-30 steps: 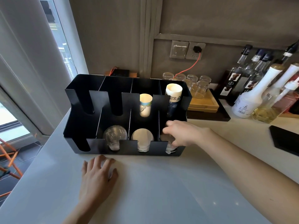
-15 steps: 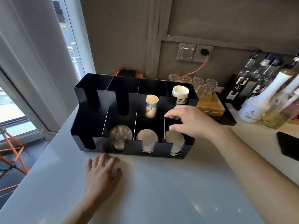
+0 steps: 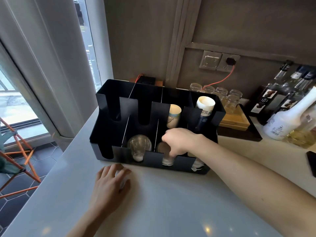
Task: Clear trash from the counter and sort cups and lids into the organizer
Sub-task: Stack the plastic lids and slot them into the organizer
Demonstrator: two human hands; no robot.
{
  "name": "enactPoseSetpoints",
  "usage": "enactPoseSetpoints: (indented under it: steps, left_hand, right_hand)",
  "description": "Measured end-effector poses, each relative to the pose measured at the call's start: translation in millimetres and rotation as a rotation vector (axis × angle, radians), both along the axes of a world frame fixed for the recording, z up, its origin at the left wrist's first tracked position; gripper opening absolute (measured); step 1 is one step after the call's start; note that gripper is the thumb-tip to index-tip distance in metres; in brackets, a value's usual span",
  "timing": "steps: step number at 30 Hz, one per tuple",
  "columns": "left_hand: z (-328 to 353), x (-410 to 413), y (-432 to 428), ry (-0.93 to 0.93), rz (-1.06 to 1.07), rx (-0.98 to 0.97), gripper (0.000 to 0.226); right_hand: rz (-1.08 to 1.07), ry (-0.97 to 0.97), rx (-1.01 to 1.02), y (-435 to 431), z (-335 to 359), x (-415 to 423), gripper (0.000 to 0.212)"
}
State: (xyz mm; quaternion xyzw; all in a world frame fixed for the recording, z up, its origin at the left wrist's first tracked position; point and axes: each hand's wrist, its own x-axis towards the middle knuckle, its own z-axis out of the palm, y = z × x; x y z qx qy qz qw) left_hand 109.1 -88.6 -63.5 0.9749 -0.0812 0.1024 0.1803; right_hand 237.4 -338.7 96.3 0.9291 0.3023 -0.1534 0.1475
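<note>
A black organizer stands on the white counter. Its front row holds clear lids, white lids and more lids at the right. Behind them a printed paper cup and a taller cup stack lie tilted in the back slots. My right hand reaches into the middle front slot, fingers curled down around the white lids. My left hand rests flat on the counter just in front of the organizer, fingers spread, holding nothing.
Upturned glasses sit on a wooden tray right of the organizer, with syrup bottles beyond. A dark flat object lies at the right edge. The counter's left edge drops to a tiled floor with an orange-framed chair.
My right hand left the right front slot, lifted, then came down into the middle front slot onto the white lids. The left hand stayed flat on the counter.
</note>
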Motion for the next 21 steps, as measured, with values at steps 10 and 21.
enactPoseSetpoints:
  steps: [10, 21]
  left_hand:
    - [-0.4, 1.4, -0.2, -0.017, -0.004, -0.005, 0.031]
    - [-0.4, 1.9, -0.4, -0.018, -0.005, 0.0, 0.031]
  right_hand:
    - [-0.024, 0.062, 0.004, 4.5, -11.2, 6.8, 0.048]
    - [-0.065, 0.093, 0.025, 5.6, -10.0, 6.9, 0.053]
